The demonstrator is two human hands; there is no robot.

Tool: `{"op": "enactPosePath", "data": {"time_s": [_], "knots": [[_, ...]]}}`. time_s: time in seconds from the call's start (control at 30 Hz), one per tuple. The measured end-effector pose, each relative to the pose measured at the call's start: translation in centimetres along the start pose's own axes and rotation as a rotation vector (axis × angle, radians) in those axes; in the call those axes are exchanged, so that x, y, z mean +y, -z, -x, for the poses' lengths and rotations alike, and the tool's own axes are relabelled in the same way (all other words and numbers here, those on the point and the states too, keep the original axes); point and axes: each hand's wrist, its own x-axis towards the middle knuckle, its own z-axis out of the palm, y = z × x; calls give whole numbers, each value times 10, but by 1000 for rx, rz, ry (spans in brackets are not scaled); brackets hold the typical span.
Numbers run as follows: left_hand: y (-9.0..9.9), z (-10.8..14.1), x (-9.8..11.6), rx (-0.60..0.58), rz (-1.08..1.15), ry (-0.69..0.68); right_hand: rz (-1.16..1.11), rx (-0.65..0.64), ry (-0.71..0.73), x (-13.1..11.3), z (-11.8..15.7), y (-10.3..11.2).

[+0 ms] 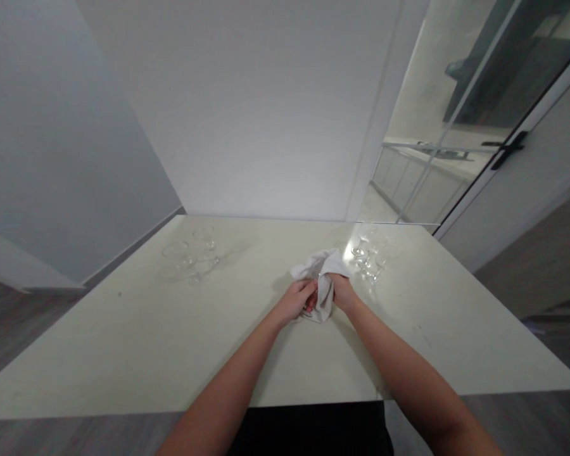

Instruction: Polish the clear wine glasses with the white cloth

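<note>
A crumpled white cloth [320, 259] is bunched between my two hands above the middle of the table. My right hand [341, 291] is closed on the cloth, with its fingers mostly hidden in the folds. Close against it, my left hand [298, 299] is closed, its fingers curled at the cloth's near side. Faint clear glints there look like a wine glass, mostly covered by cloth and fingers. Several clear stemmed glasses [371, 256] are grouped just right of my right hand. Another group of clear stemmed glasses [192, 256] is farther off to the left.
The pale glossy table [171, 342] spans the width in front of me. A white wall [266, 126] rises behind its far edge. On the right is a glazed door with a black handle [509, 151]. Grey wooden floor [23, 323] shows at the left.
</note>
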Motion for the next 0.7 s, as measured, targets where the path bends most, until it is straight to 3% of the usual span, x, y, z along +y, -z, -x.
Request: {"op": "enactPosePath", "data": {"time_s": [0.1,0.2,0.27,0.37,0.43,0.6,0.7], "knots": [[2,-1,-3,163,-166,-86,39,170,48,-1,-2,-4],[2,1,-2,308,-326,-153,86,238,93,-2,-1,-7],[0,2,1,247,-249,-104,22,213,75,-3,0,-6],[-3,4,4,31,7,17,-116,73,-46,-6,2,-2],[-4,5,4,-23,43,20,-165,34,-117,-7,2,0],[-1,3,2,226,-278,-106,-103,265,19,-11,2,-10],[-1,2,3,167,-149,-24,-100,262,16,-13,4,-13]]}}
